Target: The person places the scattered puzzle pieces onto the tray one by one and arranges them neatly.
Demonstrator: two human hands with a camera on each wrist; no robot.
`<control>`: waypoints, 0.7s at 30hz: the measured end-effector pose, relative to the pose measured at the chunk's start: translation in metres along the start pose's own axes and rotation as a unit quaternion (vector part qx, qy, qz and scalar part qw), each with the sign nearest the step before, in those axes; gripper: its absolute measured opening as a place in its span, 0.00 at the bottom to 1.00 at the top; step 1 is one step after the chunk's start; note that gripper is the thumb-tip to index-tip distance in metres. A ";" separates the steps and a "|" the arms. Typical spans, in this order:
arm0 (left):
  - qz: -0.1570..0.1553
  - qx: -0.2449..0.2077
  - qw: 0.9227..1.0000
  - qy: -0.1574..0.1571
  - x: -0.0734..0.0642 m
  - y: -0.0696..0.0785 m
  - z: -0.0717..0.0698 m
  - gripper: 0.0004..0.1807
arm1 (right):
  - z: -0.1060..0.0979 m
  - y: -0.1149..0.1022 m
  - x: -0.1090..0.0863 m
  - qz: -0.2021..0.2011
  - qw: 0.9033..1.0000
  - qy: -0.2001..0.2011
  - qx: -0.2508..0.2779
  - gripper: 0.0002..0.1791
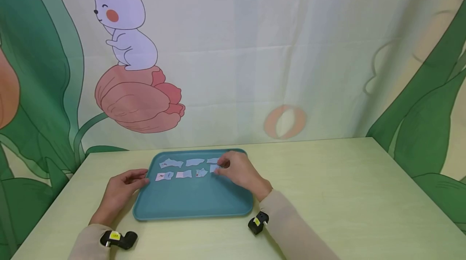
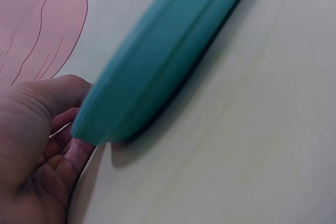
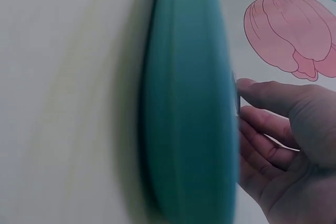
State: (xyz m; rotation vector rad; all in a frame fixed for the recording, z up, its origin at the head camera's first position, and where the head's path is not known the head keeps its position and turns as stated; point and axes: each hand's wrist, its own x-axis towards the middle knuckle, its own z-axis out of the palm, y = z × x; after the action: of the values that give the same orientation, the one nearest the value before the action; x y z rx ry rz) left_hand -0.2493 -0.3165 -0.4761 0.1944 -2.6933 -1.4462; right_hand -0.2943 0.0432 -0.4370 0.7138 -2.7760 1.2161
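A blue-green tray [image 1: 189,203] lies on the table with several torn paper pieces [image 1: 171,163] in two rows on its far half. My left hand [image 1: 121,189] holds the tray's left rim, thumb over it and fingers below, as the left wrist view shows at the tray's corner [image 2: 100,124]. Over the tray's far right part, my right hand [image 1: 240,171] pinches a small paper piece [image 1: 213,168] between thumb and fingers. Another piece [image 1: 212,161] lies just behind it, partly covered by the hand. In the right wrist view the tray wall [image 3: 191,103] hides most of the paper.
The pale wooden table [image 1: 346,195] extends around the tray, mostly to the right. Behind it hangs a cloth [image 1: 225,58] printed with a rabbit, flowers and leaves. A small black camera [image 1: 120,239] is strapped to the left wrist, another [image 1: 258,223] to the right.
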 end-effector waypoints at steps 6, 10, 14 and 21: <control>-0.003 -0.001 1.000 0.001 0.000 0.000 0.000 0.26 | 0.003 0.003 0.002 -0.001 1.000 -0.008 -0.002 0.11; -0.003 -0.003 1.000 0.001 0.000 0.001 0.000 0.25 | 0.006 0.005 0.003 -0.004 1.000 -0.015 -0.004 0.10; -0.002 -0.002 1.000 0.001 -0.001 0.001 0.000 0.25 | 0.007 0.004 0.003 0.000 1.000 -0.016 -0.004 0.10; -0.004 -0.005 1.000 0.001 0.001 -0.001 0.001 0.25 | 0.010 0.006 0.006 0.003 1.000 -0.016 -0.009 0.09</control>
State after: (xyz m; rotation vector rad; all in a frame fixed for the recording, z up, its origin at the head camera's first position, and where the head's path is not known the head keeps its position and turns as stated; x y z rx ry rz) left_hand -0.2499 -0.3166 -0.4770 0.2051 -2.6877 -1.4597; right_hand -0.3001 0.0371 -0.4468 0.7289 -2.8128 1.1905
